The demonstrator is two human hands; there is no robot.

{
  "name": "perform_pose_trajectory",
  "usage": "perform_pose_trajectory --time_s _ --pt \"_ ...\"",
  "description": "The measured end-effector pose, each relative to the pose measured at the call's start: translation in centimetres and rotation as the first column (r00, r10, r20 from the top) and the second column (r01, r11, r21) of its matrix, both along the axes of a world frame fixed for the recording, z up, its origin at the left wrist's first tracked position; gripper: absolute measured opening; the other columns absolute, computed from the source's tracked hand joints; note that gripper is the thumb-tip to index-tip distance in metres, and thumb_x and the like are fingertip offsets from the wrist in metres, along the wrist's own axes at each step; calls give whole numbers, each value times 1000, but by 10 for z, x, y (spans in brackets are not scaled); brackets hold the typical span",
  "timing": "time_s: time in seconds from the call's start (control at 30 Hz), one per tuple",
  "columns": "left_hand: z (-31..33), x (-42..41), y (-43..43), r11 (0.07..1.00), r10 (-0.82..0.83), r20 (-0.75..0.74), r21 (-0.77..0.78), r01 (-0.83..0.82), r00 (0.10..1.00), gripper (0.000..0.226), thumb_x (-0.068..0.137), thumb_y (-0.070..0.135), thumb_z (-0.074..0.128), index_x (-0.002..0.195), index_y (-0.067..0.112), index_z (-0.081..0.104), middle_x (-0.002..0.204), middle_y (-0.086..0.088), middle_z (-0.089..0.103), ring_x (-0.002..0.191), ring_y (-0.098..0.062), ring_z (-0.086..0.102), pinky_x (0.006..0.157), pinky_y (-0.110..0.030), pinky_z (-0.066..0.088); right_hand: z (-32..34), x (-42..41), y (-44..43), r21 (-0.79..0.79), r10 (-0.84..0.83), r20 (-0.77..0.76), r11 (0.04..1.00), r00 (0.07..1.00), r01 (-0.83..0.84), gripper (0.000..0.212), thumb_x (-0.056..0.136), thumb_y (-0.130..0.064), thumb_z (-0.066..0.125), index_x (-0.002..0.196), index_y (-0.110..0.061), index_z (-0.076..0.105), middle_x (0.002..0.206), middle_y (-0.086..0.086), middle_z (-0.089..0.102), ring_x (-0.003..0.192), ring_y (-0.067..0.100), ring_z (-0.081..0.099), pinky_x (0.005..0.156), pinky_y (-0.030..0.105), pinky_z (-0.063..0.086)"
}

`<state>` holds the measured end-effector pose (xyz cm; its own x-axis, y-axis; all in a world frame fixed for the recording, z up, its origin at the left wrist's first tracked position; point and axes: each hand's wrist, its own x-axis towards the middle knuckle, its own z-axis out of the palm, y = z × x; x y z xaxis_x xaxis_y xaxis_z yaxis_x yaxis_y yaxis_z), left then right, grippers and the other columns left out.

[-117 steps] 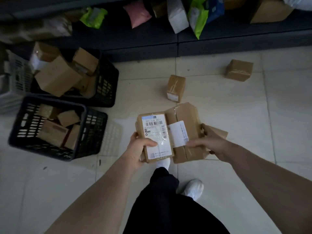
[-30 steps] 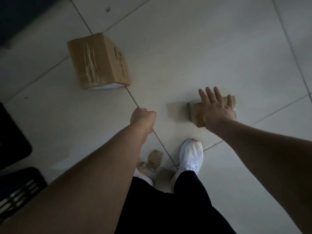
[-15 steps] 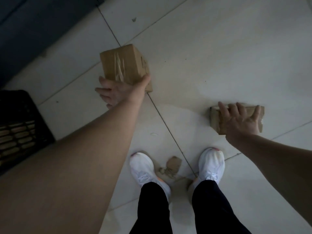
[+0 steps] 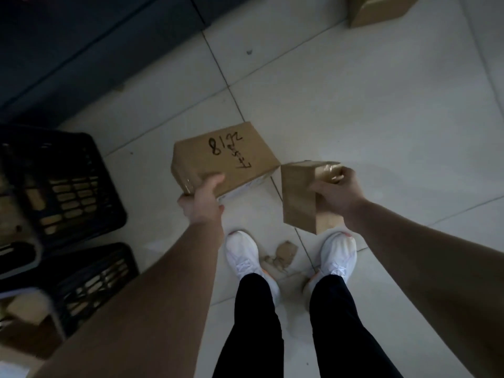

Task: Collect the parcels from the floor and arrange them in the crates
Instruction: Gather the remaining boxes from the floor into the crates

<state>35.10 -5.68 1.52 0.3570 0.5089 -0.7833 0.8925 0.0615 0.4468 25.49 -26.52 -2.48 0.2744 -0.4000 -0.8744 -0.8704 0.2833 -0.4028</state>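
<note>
Both hands are full right now. The left hand (image 4: pixel 203 199) grips the bigger box (image 4: pixel 226 159) by its near left corner, with the thumb flat on the top face and the fingers tucked underneath where I can't see them. That box has black marker scribble on top and sits tilted in the middle of the view, above the pale floor tiles (image 4: pixel 381 118).

The right hand (image 4: pixel 336 192) has its fingers curled round the far right end of the smaller box (image 4: pixel 298 197), right on the shiny taped bit. This one is tipped up, so a plain brown side faces the camera and its near end points down toward the right shoe (image 4: pixel 338 257). The two boxes sit just beside each other and their corners about meet. I can't tell if they actually touch.

Over on the left are two black slotted crates, a far crate (image 4: pixel 68 181) and a near crate (image 4: pixel 90 285), both with brown cardboard showing through the slots. One more box (image 4: pixel 379 9) lies on the floor at the far right, half cut off by the edge of the view. A crumpled cardboard scrap (image 4: pixel 281 256) lies between the white shoes, with the left shoe (image 4: pixel 242 257) just beside it. A dark shelf base (image 4: pixel 95 50) runs along the far left.
</note>
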Motion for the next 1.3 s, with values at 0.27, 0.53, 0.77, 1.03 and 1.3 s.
perform_pose_trajectory --time_s 0.27,0.53,0.77,1.03,1.3 --pt "103 -8 69 951 241 -2 -199 -236 971 60 81 51 66 130 21 51 124 -6 61 113 -22 57 92 -37 50 104 64 73 141 57 108 987 992 -73 75 60 -38 81 125 -19 49 107 4 65 89 16 65 67 31 54" --pt "191 22 192 869 441 107 -298 -395 891 51 82 62 56 118 27 58 113 -3 65 101 -19 60 93 -39 50 201 161 226 170 222 284 946 933 -276 65 64 -39 82 118 -26 48 103 -6 63 83 9 62 59 24 45" --pt "205 58 319 770 563 62 -404 -495 824 60 81 63 56 117 16 63 110 -11 70 104 -29 65 94 -47 53 236 201 352 170 376 320 880 870 -443 79 56 -45 84 122 -28 44 106 -7 61 92 13 63 60 27 47" --pt "181 73 384 730 544 -68 -454 -511 837 58 95 61 41 142 26 42 146 -20 41 116 -42 56 103 -56 44 229 224 426 118 490 272 837 828 -534 90 49 -49 82 127 -25 43 107 -6 62 94 14 63 68 32 53" --pt "184 53 383 796 430 -94 -430 -426 898 40 99 53 41 115 21 57 110 -9 69 97 -24 64 94 -47 51 220 211 442 144 526 202 818 826 -556 71 68 -40 80 128 -22 47 112 -2 63 97 15 62 81 37 53"
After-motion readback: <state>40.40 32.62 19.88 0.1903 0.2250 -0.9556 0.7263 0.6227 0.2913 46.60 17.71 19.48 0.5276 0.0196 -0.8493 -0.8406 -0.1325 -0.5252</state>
